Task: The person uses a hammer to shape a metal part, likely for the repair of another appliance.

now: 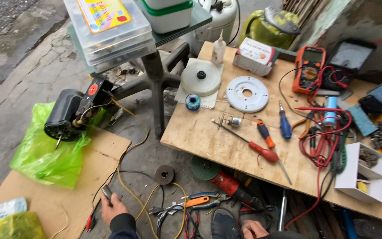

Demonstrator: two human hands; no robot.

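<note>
Two hands show at the bottom edge of the head view. Our left hand (112, 208), bottom left of centre, is closed around a small dark metal-tipped tool (106, 193), its tip over the cardboard sheet (105, 150). Our right hand (253, 229), bottom centre, is mostly cut off; we cannot tell if it grips anything. It sits just beside a black shoe (223, 225). Yellow wires (124, 155) run from near the left hand up to a black motor (69, 114) lying on a green plastic bag (45, 155), left of frame. Plywood board (200, 132) fills the right half, carrying a red screwdriver (261, 152) and an orange multimeter (309, 68), well apart from both hands.
</note>
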